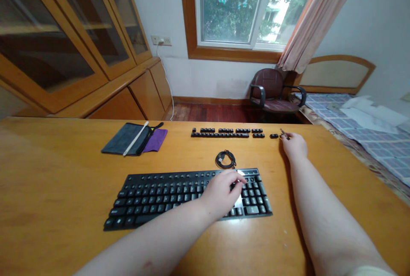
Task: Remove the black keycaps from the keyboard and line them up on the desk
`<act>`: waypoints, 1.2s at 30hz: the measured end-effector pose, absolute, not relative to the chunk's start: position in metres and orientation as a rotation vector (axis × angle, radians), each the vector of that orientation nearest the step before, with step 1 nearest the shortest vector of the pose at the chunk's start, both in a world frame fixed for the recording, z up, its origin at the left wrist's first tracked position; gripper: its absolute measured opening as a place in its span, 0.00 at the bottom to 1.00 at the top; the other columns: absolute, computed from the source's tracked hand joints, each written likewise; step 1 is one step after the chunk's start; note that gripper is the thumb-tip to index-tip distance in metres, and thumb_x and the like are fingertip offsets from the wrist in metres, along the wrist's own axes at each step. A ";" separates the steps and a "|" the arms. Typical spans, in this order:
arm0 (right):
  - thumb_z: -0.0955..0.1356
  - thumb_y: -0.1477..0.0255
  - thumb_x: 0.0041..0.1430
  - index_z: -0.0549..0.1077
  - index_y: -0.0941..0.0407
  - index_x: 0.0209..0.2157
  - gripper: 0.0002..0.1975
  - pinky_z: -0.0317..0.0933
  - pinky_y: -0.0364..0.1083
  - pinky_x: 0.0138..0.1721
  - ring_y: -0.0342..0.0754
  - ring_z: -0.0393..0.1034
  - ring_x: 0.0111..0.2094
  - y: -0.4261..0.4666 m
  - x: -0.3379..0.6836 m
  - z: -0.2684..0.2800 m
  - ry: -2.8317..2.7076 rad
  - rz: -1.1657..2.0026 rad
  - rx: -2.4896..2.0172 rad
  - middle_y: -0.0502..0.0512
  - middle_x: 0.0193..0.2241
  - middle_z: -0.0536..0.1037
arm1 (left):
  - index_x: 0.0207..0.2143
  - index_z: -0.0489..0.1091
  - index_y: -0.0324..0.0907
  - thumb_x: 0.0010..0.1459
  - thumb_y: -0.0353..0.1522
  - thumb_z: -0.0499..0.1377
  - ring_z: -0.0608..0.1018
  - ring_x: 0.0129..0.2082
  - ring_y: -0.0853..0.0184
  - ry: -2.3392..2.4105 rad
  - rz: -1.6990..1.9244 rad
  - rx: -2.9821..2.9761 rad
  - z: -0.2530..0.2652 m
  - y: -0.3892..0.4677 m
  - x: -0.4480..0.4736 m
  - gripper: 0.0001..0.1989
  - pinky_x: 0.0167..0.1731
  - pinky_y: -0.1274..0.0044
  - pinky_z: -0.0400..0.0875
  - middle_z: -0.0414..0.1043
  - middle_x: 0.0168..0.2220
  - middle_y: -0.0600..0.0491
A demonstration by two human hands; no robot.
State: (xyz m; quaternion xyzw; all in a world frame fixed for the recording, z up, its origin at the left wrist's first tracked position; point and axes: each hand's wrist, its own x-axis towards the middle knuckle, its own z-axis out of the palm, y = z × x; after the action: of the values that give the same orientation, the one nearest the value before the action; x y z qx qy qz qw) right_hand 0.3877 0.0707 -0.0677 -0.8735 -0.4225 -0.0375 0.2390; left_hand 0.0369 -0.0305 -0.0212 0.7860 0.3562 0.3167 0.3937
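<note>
A black keyboard (pixel 160 199) lies on the wooden table, with keycaps gone from its top rows. My left hand (pixel 221 192) rests over its right part, thumb and forefinger curled close together; whatever is between them is too small to make out. At the table's far right, my right hand (pixel 295 145) pinches a small thin tool (pixel 282 132) whose kind I cannot tell. Just left of that hand sit a few loose black keycaps (pixel 273 136). Further left, more keycaps (pixel 221 135) stand in two rows along the far edge.
Behind the keyboard lies its coiled black cable (pixel 225 159). A grey pouch (pixel 123 139), a white stick (pixel 136 138) and a purple cloth (pixel 156 140) are at the far left. Beyond the table stand a chair (pixel 270 86), a cabinet (pixel 137 92) and a bed (pixel 358 118).
</note>
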 end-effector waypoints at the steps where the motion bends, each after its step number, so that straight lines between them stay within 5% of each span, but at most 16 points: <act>1: 0.64 0.63 0.54 0.76 0.58 0.44 0.20 0.61 0.48 0.36 0.56 0.70 0.39 0.071 0.388 -0.068 -1.148 -0.064 -2.405 0.64 0.41 0.76 | 0.35 0.72 0.43 0.57 0.28 0.53 0.74 0.40 0.67 0.905 0.804 1.993 -0.021 -0.031 0.037 0.09 0.42 0.75 0.68 0.73 0.37 0.53; 26: 0.65 0.64 0.53 0.77 0.56 0.41 0.17 0.60 0.47 0.35 0.54 0.69 0.38 0.070 0.384 -0.065 -1.246 -0.021 -2.432 0.62 0.38 0.76 | 0.35 0.72 0.44 0.57 0.28 0.53 0.74 0.39 0.67 0.909 0.792 1.999 -0.020 -0.030 0.036 0.08 0.42 0.75 0.67 0.73 0.37 0.53; 36: 0.64 0.73 0.50 0.76 0.56 0.43 0.18 0.60 0.46 0.35 0.54 0.70 0.38 0.071 0.387 -0.068 -1.248 -0.006 -2.406 0.62 0.39 0.77 | 0.35 0.72 0.44 0.57 0.28 0.53 0.74 0.40 0.67 0.916 0.796 1.993 -0.019 -0.031 0.036 0.09 0.42 0.75 0.68 0.73 0.37 0.53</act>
State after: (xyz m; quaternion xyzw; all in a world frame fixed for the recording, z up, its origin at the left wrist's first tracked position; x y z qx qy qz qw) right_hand 0.3872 0.0709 -0.0678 -0.8671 -0.4498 -0.0023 0.2139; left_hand 0.0365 -0.0313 -0.0193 0.7854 0.3609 0.3138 0.3931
